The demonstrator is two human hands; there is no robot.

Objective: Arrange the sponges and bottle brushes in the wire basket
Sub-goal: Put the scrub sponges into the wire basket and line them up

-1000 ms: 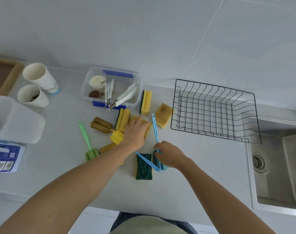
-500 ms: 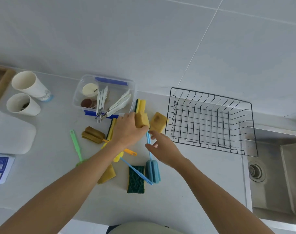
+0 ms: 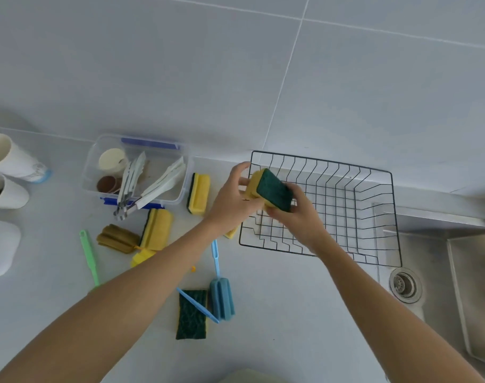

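Both hands have lifted off the counter since the earlier frame and now meet over the left end of the wire basket point(image 3: 374, 217). Left hand point(image 3: 234, 197) and right hand point(image 3: 302, 217) both clamp one yellow sponge with a dark green scrub face point(image 3: 271, 190), green side tilted up, held above the basket's left rim. Basket interior looks bare.

Left of the basket on the counter point(image 3: 291, 313): a yellow sponge standing on edge point(image 3: 199, 193), another yellow-green sponge point(image 3: 156, 229) further left, a brownish bottle brush head point(image 3: 117, 239) beside it, and a green brush handle point(image 3: 89, 255) beyond that. A small yellow piece point(image 3: 231, 233) peeks out just beside the basket's near-left corner, probably another sponge, mostly hidden by the left forearm. Below-left of the basket, well apart from it, lies a green scrub sponge face up point(image 3: 191, 313) with a blue bottle brush point(image 3: 220, 297) touching its right side and a second blue handle point(image 3: 197, 304) lying across it.

Clear plastic container with tongs point(image 3: 142, 172) sits far left of the basket. Sink drain point(image 3: 404, 284) lies just right of the basket.
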